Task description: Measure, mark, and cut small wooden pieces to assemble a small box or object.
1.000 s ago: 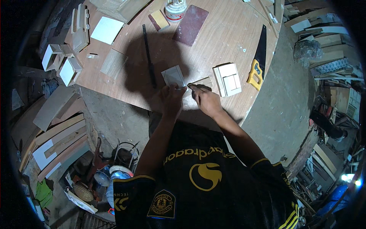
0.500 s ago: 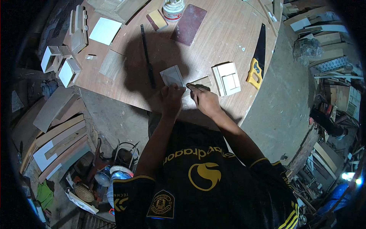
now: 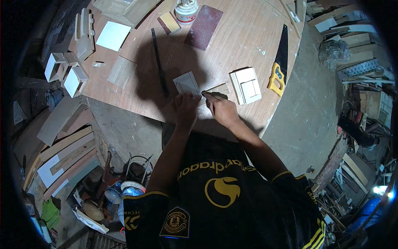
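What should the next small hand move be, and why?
Probably ease the right hand slightly left toward the small pale panel, while the left hand steadies it: the left is at the panel's near edge, and the right is close beside its near right corner.

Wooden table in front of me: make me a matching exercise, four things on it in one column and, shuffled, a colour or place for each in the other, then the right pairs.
Column one
1. Handsaw
2. Flat rectangular sheet
3. Small pale panel
4. Round tub

Column two
A. At the fingers of the left hand
B. Mostly white
C. Yellow handle, near the table's right edge
D. Dark red all over

Pairs: 1-C, 2-D, 3-A, 4-B
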`<state>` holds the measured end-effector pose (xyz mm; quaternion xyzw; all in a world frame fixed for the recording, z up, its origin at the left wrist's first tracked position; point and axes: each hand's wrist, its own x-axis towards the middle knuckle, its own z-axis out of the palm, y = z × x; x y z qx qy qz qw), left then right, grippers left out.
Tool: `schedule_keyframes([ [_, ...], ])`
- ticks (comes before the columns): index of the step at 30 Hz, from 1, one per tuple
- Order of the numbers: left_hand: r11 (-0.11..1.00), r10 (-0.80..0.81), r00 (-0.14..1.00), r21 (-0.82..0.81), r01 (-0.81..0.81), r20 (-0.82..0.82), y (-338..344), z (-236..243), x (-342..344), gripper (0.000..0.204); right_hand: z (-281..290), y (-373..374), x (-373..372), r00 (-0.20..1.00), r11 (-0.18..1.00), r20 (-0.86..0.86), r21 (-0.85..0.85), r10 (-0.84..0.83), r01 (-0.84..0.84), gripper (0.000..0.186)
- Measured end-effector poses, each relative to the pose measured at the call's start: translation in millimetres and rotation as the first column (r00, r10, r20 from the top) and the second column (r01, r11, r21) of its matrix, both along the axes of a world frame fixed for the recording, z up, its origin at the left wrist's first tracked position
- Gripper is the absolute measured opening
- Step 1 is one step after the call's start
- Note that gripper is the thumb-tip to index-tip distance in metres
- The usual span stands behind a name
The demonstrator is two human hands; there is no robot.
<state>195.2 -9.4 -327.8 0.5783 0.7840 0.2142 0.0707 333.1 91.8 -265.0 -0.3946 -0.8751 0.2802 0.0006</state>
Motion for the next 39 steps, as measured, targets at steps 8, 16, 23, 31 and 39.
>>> schedule_keyframes([
  [8, 1.000, 0.026, 0.999, -0.017, -0.026, -0.023, 0, 0, 1, 0.028, -1, -1, 0, 0.999, 1.000, 0.033, -0.003, 0.031, -0.030, 0.033],
  [16, 1.000, 0.007, 1.000, 0.007, -0.007, -0.014, 0, 1, 3, 0.032, -4, -4, 6, 0.994, 0.997, 0.082, 0.010, 0.077, -0.078, 0.039],
  [23, 1.000, 0.018, 0.997, 0.021, -0.016, -0.076, -1, -3, 4, 0.029, -4, -9, 7, 0.999, 0.997, 0.013, 0.057, 0.042, -0.043, 0.036],
  [31, 1.000, 0.002, 1.000, -0.015, -0.003, -0.018, -1, 0, 3, 0.028, -3, -12, 7, 0.998, 0.997, 0.056, 0.069, 0.032, -0.036, 0.029],
  [39, 1.000, -0.006, 0.998, 0.015, 0.007, -0.056, -2, -3, 3, 0.029, -2, -13, 9, 0.999, 0.998, -0.040, 0.055, -0.001, 0.003, 0.029],
])
